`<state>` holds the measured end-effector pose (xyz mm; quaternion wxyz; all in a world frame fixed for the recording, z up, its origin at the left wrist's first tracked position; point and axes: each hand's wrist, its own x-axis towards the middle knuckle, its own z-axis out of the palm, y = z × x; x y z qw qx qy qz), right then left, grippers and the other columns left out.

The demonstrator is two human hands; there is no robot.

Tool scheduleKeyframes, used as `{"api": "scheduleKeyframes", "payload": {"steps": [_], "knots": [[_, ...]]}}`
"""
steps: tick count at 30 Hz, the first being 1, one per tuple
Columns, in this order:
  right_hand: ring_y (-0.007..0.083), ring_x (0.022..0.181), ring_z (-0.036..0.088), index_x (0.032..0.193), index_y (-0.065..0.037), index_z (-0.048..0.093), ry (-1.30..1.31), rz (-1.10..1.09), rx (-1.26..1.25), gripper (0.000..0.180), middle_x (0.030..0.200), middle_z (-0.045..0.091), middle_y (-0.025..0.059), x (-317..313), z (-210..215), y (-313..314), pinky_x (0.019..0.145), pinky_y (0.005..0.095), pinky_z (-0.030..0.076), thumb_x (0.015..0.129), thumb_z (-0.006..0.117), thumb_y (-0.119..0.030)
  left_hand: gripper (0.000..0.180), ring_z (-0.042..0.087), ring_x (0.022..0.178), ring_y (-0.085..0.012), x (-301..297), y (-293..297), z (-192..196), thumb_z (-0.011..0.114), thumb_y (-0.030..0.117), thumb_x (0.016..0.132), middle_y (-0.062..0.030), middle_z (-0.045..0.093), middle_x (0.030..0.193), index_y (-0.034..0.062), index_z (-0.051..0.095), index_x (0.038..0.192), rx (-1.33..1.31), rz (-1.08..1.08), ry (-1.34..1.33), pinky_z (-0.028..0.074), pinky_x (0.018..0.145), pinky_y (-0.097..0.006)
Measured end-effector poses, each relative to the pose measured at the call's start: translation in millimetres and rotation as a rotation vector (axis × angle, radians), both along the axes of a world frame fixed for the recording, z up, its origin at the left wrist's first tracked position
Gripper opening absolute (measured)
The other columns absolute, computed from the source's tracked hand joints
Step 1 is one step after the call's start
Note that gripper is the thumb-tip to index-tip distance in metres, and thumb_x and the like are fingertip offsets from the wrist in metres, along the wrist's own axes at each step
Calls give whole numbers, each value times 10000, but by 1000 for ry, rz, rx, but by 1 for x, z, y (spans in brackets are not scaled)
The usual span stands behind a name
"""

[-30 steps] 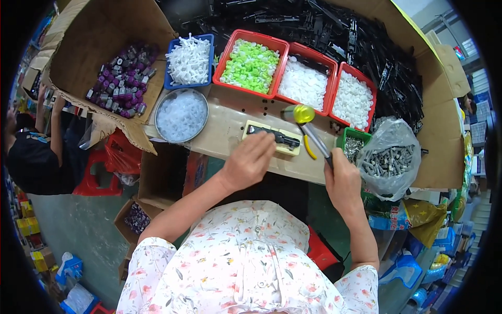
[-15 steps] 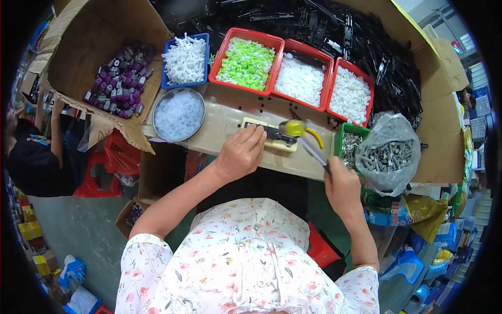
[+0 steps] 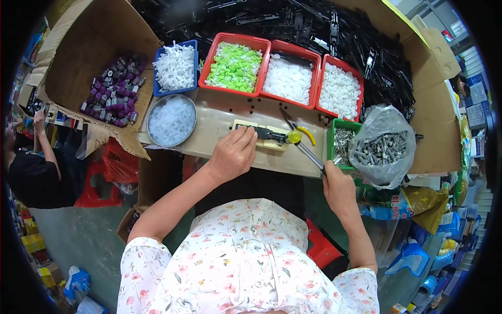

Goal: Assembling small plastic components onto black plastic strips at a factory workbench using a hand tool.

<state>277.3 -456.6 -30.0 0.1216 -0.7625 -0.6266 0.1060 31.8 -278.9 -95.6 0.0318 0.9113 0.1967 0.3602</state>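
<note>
Black plastic parts (image 3: 298, 23) spread in the widest heap here, well beyond the fingers of your left hand (image 3: 234, 154) and right hand (image 3: 339, 189). A cardboard box (image 3: 78, 57) stands far to the left of your left fingers, with purple-and-silver pieces (image 3: 112, 91) inside. The tan table (image 3: 214, 112) shows just past those same fingertips. A clear plastic bag (image 3: 388, 175) of grey pieces sits to the right of your right fingers and a little beyond them. Ahead of your left fingers stand three red trays: one (image 3: 228, 91) of green and white caps, one (image 3: 287, 103) of flat white discs, one (image 3: 360, 94) of small white caps. A round bowl (image 3: 172, 145) of clear bits and a blue tray (image 3: 196, 60) of white sticks lie left of your left fingers. A green tray (image 3: 330, 137) of silver bits is near your right fingers, just past them. Those right fingers are wrapped around the hammer (image 3: 309, 154), its yellow head at the right end of the black part (image 3: 269, 134); I cannot tell whether they touch. Under that part lies a cream block (image 3: 274, 146). Your left fingertips rest over the part's left end; whether they pinch it is hidden. Pliers (image 3: 308, 135) with a yellow handle lie between both hands' fingers, slightly beyond.
</note>
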Motion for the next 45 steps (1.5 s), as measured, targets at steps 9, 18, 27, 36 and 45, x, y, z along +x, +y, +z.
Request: {"api": "scheduleKeyframes", "payload": {"steps": [9, 18, 27, 36, 45], "knots": [[469, 742, 605, 976, -22, 490, 13, 11, 205, 148, 808, 606, 244, -17, 9, 25, 606, 542, 444, 883, 604, -3, 296, 649, 1038, -337, -1, -1, -2, 707, 16, 750, -179, 671, 1103, -70, 697, 1033, -20, 9, -2, 549, 882, -404], [443, 707, 613, 958, -22, 470, 32, 72, 278, 180, 747, 585, 216, -27, 21, 43, 583, 509, 458, 861, 619, 5, 316, 645, 1051, -330, -3, -1, -5, 712, 30, 738, -169, 667, 1124, -68, 699, 1038, -33, 16, -16, 545, 891, -405], [470, 760, 597, 946, -8, 506, 32, 22, 268, 119, 769, 578, 246, -6, 31, 70, 619, 502, 440, 910, 616, -34, 271, 650, 1003, -320, 1, 1, 2, 723, 49, 759, -152, 672, 1059, -50, 698, 1010, -56, 22, -36, 547, 859, -406], [376, 772, 633, 1013, -44, 616, -243, 6, 436, 195, 866, 627, 155, 32, 4, 170, 649, 452, 485, 904, 688, -189, 343, 599, 1010, -318, 29, 11, 15, 757, 117, 800, -124, 633, 1062, 19, 653, 1113, -213, -49, -2, 488, 874, -418], [364, 1034, 587, 1042, 3, 608, -136, 201, 245, 294, 1126, 589, 176, -9, -16, 89, 832, 474, 487, 819, 737, -139, 314, 647, 891, -147, 32, 32, 27, 634, 86, 960, -62, 676, 1000, 4, 642, 1263, -998, -97, -488, 510, 788, -286]]}}
